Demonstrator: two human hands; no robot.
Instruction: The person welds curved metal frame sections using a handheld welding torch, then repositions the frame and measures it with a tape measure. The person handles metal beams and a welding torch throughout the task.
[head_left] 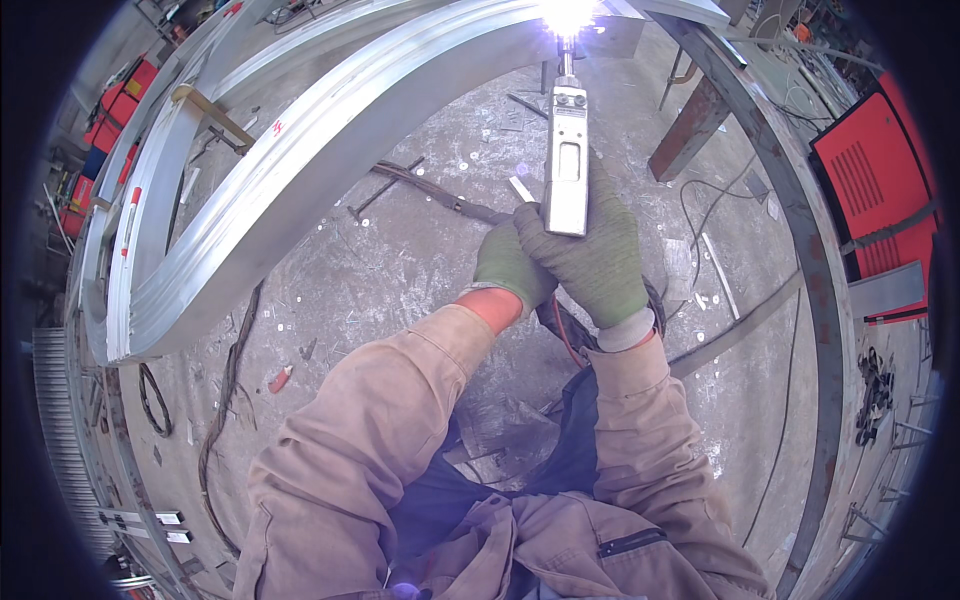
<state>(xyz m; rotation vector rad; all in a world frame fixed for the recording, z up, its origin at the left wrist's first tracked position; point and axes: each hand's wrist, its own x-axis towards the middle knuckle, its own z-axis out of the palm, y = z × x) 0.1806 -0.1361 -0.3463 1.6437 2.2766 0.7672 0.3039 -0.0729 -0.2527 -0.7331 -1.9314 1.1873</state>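
Note:
Both my hands wear green knit gloves and grip one grey metal electrode holder (567,150). My right hand (598,262) wraps its handle from the right, and my left hand (507,265) cups it from below and the left. The holder points away from me, and a bright white arc (567,14) burns at its tip on a long curved galvanised steel section (300,170). That section bends from the top of the view down to the lower left. My tan sleeves come up from the bottom edge.
A rusty curved steel bar (815,300) sweeps down the right side. A red machine box (880,190) stands at far right, red cases (110,120) at far left. Cables, rods and metal scraps lie on the concrete floor (400,270). A rusty post (690,125) stands near the arc.

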